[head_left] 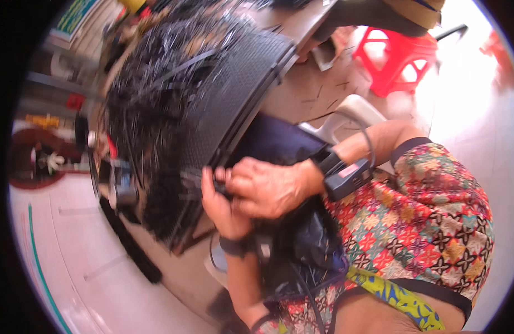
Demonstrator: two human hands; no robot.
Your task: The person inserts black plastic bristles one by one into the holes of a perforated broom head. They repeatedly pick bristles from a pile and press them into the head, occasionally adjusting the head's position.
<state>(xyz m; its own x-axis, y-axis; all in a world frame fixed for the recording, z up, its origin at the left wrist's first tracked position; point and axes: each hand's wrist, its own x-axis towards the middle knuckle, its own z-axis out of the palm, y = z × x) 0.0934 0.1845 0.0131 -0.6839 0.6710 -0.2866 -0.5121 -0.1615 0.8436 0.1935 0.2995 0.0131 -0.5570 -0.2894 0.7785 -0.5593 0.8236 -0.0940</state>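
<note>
My right hand (271,189) is closed, its fingers curled in front of the near edge of a black textured tray (234,83). Right against it is my left hand (226,211), also closed, one finger pointing up beside the right fingertips. Something small and dark shows between the fingers, too blurred and covered to name. On the tray lies a large tangled heap of thin, shiny black strips (156,94). Dark, glossy sheeting (318,239) covers my lap below the hands. A black box-shaped device (349,179) with a cable is strapped to my right wrist.
Beyond my right arm stand a white plastic stool (360,108) and a red plastic stool (399,61). Loose dark strips lie on the floor. At the left are a metallic cup-like container (123,192), a long black fuzzy bar (128,239) and a dark red rounded object (34,158).
</note>
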